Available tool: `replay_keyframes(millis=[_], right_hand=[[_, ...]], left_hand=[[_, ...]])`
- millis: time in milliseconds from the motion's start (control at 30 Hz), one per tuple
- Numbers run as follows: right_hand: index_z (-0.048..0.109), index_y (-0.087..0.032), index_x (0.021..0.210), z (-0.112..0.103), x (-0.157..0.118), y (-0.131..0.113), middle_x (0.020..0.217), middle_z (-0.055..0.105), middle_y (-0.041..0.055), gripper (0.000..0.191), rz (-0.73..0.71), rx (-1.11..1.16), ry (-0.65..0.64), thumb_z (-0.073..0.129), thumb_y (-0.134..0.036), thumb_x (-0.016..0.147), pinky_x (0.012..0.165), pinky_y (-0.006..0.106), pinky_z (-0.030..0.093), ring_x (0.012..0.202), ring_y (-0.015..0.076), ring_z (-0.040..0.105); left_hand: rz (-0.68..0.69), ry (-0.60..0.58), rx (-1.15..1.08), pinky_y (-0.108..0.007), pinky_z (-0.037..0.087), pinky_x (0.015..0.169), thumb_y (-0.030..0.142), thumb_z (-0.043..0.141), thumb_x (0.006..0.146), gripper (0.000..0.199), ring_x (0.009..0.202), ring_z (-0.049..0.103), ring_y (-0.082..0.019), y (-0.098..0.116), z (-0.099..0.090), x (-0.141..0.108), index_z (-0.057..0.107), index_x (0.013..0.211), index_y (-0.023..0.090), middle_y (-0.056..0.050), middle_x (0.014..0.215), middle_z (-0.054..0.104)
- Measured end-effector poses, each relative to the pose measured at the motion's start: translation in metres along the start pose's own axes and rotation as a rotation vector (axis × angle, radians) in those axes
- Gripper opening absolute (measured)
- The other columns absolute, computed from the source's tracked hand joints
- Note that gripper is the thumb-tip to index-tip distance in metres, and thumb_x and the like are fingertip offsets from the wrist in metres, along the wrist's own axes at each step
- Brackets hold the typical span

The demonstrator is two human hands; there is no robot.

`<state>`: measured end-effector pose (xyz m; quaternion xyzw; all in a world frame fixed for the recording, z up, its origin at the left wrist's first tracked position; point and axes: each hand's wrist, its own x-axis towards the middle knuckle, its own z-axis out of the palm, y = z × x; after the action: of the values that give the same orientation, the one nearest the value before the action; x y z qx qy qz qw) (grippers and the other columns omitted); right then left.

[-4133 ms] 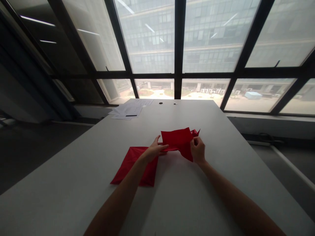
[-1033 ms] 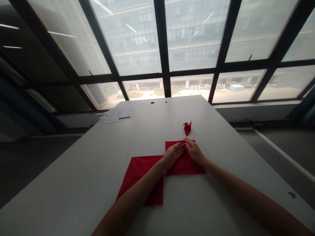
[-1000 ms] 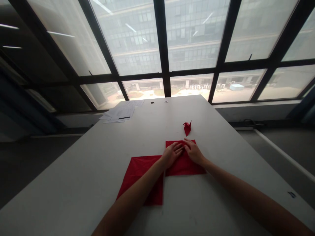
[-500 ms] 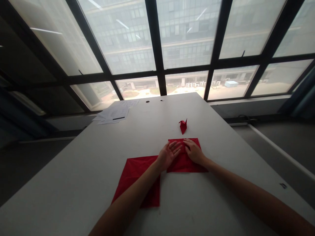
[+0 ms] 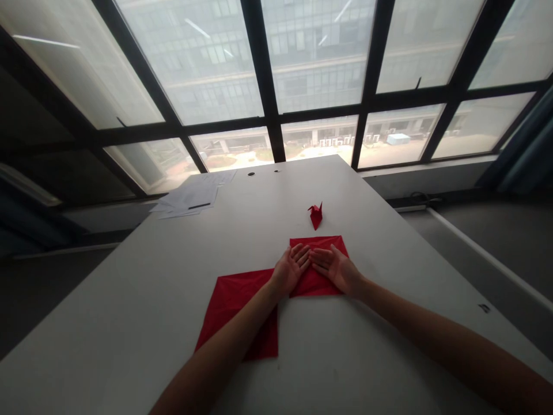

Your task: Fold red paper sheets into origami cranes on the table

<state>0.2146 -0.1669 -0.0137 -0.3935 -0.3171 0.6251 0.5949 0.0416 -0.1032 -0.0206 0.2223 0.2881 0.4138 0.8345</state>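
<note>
Both hands are palm up over a creased red sheet [image 5: 319,285] that lies flat on the white table. My left hand [image 5: 292,266] is open at the sheet's left side, its fingers stretched toward the right. From the other side my right hand [image 5: 336,268] is open too, with its fingertips close to or touching those of the left. Neither hand holds anything. A second, larger red sheet [image 5: 235,300] lies to the left, partly covered by my left forearm. Just beyond the nearer pair stands a folded red paper crane [image 5: 315,215].
Loose white papers [image 5: 185,196] with a dark pen [image 5: 199,206] on them lie at the table's far left. The white table [image 5: 142,305] reaches to the large window [image 5: 319,63]. A small dark mark [image 5: 484,308] shows near its right edge.
My right hand has turned from palm down on the sheet to palm up, its fingers now meeting near the left hand's. The whole view has shifted slightly.
</note>
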Motion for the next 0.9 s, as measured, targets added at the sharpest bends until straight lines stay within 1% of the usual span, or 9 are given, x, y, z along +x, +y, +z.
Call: replay_keyframes(millis=[133, 233, 333, 400, 467, 633, 733, 833, 900], right_hand=[[0.064, -0.018, 0.111, -0.009, -0.002, 0.003, 0.132, 0.063, 0.0152, 0.052, 0.004, 0.018, 0.037, 0.026, -0.051, 0.099, 0.107, 0.049, 0.046, 0.124, 0.0259, 0.059], [0.063, -0.020, 0.113, -0.020, 0.001, 0.004, 0.136, 0.060, 0.0150, 0.052, -0.078, 0.014, 0.107, 0.027, -0.054, 0.097, 0.110, 0.049, 0.043, 0.129, 0.0266, 0.055], [0.060, -0.021, 0.120, -0.021, 0.002, 0.010, 0.140, 0.057, 0.0139, 0.051, -0.163, 0.034, 0.192, 0.031, -0.055, 0.096, 0.114, 0.048, 0.039, 0.134, 0.0261, 0.050], [0.058, -0.022, 0.125, -0.019, 0.001, 0.014, 0.143, 0.054, 0.0129, 0.053, -0.195, 0.020, 0.225, 0.031, -0.056, 0.095, 0.115, 0.048, 0.038, 0.136, 0.0255, 0.047], [0.055, -0.023, 0.130, -0.018, -0.001, 0.017, 0.145, 0.052, 0.0118, 0.054, -0.208, -0.002, 0.242, 0.030, -0.056, 0.096, 0.115, 0.049, 0.038, 0.137, 0.0253, 0.046], [0.050, -0.021, 0.136, -0.021, -0.003, 0.015, 0.149, 0.048, 0.0127, 0.055, -0.201, 0.016, 0.282, 0.031, -0.053, 0.096, 0.116, 0.045, 0.037, 0.137, 0.0236, 0.046], [0.051, -0.021, 0.135, -0.020, -0.004, 0.013, 0.149, 0.048, 0.0120, 0.054, -0.191, -0.019, 0.261, 0.029, -0.052, 0.097, 0.116, 0.044, 0.038, 0.137, 0.0231, 0.046], [0.061, -0.020, 0.123, -0.013, -0.008, 0.010, 0.140, 0.057, 0.0121, 0.048, -0.092, 0.055, 0.155, 0.033, -0.049, 0.098, 0.114, 0.042, 0.041, 0.132, 0.0234, 0.052], [0.065, -0.018, 0.115, -0.007, -0.010, 0.007, 0.130, 0.064, 0.0128, 0.042, 0.025, 0.170, 0.074, 0.037, -0.044, 0.099, 0.112, 0.041, 0.043, 0.126, 0.0228, 0.057]], left_hand=[[0.242, 0.037, 0.082, -0.039, 0.049, 0.101, 0.030, 0.042, 0.101, 0.025, 0.112, 0.065, -0.023, 0.004, 0.003, -0.008, 0.060, 0.112, 0.016, -0.014, 0.124, 0.065], [0.452, -0.063, 0.141, -0.040, 0.044, 0.107, 0.030, 0.047, 0.099, 0.023, 0.119, 0.062, -0.023, 0.004, 0.011, -0.019, 0.060, 0.115, 0.019, -0.012, 0.126, 0.065], [0.198, -0.186, 0.105, -0.046, 0.045, 0.106, 0.042, 0.041, 0.101, 0.036, 0.122, 0.059, -0.028, -0.005, 0.020, -0.024, 0.057, 0.122, 0.018, -0.015, 0.134, 0.060], [-0.022, -0.120, 0.078, -0.046, 0.048, 0.103, 0.048, 0.038, 0.101, 0.041, 0.118, 0.063, -0.029, -0.012, 0.021, -0.022, 0.054, 0.123, 0.017, -0.018, 0.132, 0.060], [-0.070, -0.003, 0.037, -0.044, 0.050, 0.100, 0.047, 0.039, 0.101, 0.038, 0.115, 0.065, -0.027, -0.015, 0.019, -0.016, 0.047, 0.125, 0.019, -0.018, 0.131, 0.060], [0.272, 0.260, 0.071, -0.038, 0.049, 0.103, 0.029, 0.043, 0.101, 0.025, 0.117, 0.063, -0.022, -0.009, 0.009, -0.007, 0.045, 0.126, 0.023, -0.014, 0.133, 0.058], [0.561, 0.218, 0.381, -0.038, 0.042, 0.110, 0.025, 0.043, 0.099, 0.029, 0.128, 0.055, -0.022, -0.008, 0.011, -0.014, 0.052, 0.127, 0.024, -0.011, 0.140, 0.053], [0.758, -0.078, 0.995, -0.043, 0.031, 0.118, 0.024, 0.046, 0.097, 0.035, 0.137, 0.045, -0.024, -0.008, 0.015, -0.023, 0.058, 0.130, 0.024, -0.008, 0.141, 0.054], [0.768, -0.250, 1.440, -0.048, 0.021, 0.122, 0.024, 0.046, 0.096, 0.039, 0.143, 0.035, -0.026, -0.008, 0.014, -0.026, 0.057, 0.133, 0.021, -0.008, 0.145, 0.051]])
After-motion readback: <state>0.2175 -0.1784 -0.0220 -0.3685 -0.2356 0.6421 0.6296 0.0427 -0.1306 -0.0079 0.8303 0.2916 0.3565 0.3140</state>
